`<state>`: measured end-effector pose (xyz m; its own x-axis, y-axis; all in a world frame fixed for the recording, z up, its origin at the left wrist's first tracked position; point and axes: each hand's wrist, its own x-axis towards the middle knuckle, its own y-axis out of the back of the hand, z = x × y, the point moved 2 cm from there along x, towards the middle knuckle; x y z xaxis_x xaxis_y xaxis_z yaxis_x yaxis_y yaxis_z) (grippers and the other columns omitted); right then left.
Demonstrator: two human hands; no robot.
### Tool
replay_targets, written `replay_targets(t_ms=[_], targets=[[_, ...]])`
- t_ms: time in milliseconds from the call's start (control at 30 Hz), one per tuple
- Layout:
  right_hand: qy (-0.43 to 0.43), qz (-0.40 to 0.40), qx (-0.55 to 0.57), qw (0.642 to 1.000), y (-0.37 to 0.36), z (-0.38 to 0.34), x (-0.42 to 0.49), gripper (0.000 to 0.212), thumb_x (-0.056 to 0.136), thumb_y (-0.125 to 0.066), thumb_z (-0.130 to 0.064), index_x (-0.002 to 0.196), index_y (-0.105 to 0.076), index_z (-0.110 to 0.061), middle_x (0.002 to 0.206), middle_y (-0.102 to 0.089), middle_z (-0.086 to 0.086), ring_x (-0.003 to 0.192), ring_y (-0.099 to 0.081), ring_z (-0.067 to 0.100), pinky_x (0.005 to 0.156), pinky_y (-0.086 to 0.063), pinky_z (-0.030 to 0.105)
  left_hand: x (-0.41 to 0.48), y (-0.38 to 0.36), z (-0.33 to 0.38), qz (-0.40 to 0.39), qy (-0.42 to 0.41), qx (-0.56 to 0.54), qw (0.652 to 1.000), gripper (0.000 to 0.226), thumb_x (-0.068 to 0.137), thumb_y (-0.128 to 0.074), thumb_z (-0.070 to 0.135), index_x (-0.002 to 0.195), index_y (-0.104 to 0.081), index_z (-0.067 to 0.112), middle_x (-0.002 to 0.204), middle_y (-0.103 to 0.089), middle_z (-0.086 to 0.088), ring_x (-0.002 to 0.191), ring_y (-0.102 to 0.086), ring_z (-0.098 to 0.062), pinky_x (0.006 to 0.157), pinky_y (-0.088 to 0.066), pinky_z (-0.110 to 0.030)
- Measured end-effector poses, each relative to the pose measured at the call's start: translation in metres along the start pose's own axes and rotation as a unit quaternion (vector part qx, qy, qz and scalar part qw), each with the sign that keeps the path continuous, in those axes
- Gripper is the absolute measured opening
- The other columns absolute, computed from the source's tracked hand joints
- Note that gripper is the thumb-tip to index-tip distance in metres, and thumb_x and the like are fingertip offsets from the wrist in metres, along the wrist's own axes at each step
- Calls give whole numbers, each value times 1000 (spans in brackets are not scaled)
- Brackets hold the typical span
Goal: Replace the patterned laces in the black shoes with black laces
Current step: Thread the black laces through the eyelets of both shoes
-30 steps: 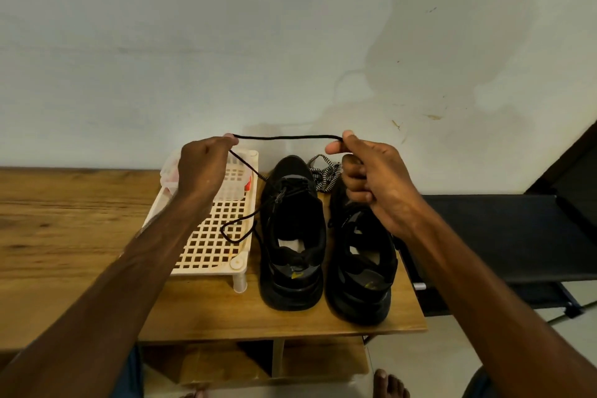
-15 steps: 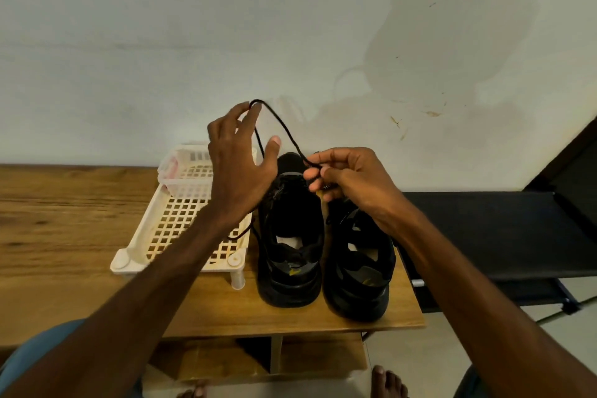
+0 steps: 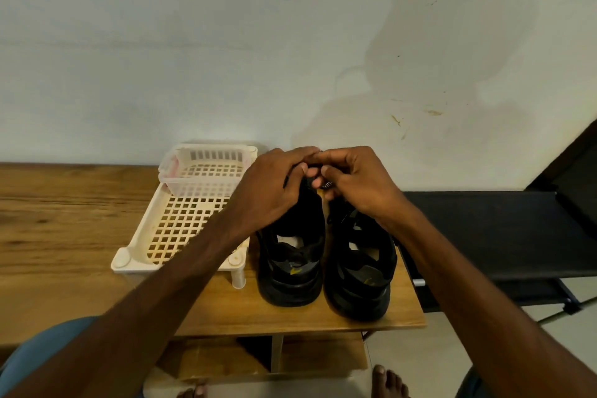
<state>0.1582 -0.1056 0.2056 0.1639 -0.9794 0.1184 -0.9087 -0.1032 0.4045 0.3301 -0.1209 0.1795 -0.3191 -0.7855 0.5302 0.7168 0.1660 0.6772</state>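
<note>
Two black shoes stand side by side on the wooden table (image 3: 80, 213), heels toward me: the left shoe (image 3: 290, 262) and the right shoe (image 3: 361, 278). My left hand (image 3: 274, 191) and my right hand (image 3: 358, 181) meet over the toe end of the left shoe, fingers curled and touching each other. Both pinch the black lace (image 3: 311, 182), of which only a short bit shows between the fingers. A scrap of the patterned black-and-white lace (image 3: 327, 185) peeks out under my right fingers. The shoes' fronts are hidden by my hands.
A cream plastic rack (image 3: 181, 229) with a grid bottom stands left of the shoes, a small clear basket (image 3: 206, 171) on its far end. The wall rises right behind. A black folding bench (image 3: 500, 236) adjoins the table's right edge. My bare feet show below.
My hands held the black lace stretched apart, then raised in a loop. They have now come together and dropped onto the left shoe's front, hiding most of the lace.
</note>
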Motion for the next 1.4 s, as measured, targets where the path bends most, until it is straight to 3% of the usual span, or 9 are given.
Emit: replay_targets(t_ms=[100,300,500,667,767,933,1167,1267,1400], targets=[[-26,5,43,999,4,0,0,22,100,-59,2,117,-72,-2,93,-78,12,85,-77,20,73,-64,32,1,7,-5,16,-9,-4,1000,27,100,-59,20,123,-72,22,103,-77,2,89,-67,-14,84,-53,-39],[-30,64,-60,996,15,3,0,19,87,-80,-24,89,-77,-6,72,-76,4,62,-75,16,54,-57,19,3,16,-19,18,8,18,1000,18,97,-64,29,109,-77,27,88,-74,8,83,-58,-11,76,-51,-42],[-55,-2,0,998,10,6,3,11,95,-69,-7,103,-75,-3,84,-78,11,77,-78,22,66,-63,28,1,27,-24,32,25,37,998,17,97,-63,31,105,-78,27,87,-75,13,77,-60,-3,72,-51,-29],[-76,34,15,996,12,8,6,16,89,-77,-11,98,-75,2,80,-78,12,72,-78,24,58,-61,23,-1,33,-23,8,30,35,999,14,96,-66,30,103,-79,29,86,-76,17,75,-61,10,69,-43,-13],[-65,41,-29,997,11,10,7,15,86,-81,-18,92,-77,-5,78,-78,7,70,-77,20,55,-58,20,-3,33,-26,11,30,52,998,15,93,-70,33,103,-80,29,95,-77,14,79,-58,1,72,-44,-19],[2,36,-135,990,5,10,7,6,89,-79,-24,88,-80,-18,76,-76,-3,72,-74,13,60,-60,23,-2,25,-19,45,-9,48,998,23,91,-73,38,110,-78,27,110,-74,13,106,-56,-15,88,-48,-40],[33,36,-154,987,0,5,7,5,92,-76,-24,89,-80,-24,75,-74,-11,69,-71,2,62,-51,14,0,14,-13,43,-47,31,997,12,86,-79,30,97,-83,27,109,-72,15,106,-52,-13,87,-45,-33],[31,40,-143,988,-1,4,6,5,92,-76,-24,90,-80,-22,76,-75,-8,71,-72,6,67,-57,21,0,13,-13,54,-41,13,998,10,82,-81,31,92,-83,28,111,-70,15,105,-49,-10,86,-40,-27],[0,34,-156,987,-4,14,1,16,85,-82,-34,94,-77,-23,80,-74,-8,73,-71,5,67,-60,25,-2,13,-15,68,-1,18,998,10,78,-77,35,85,-83,29,115,-68,16,108,-46,-10,88,-43,-35]])
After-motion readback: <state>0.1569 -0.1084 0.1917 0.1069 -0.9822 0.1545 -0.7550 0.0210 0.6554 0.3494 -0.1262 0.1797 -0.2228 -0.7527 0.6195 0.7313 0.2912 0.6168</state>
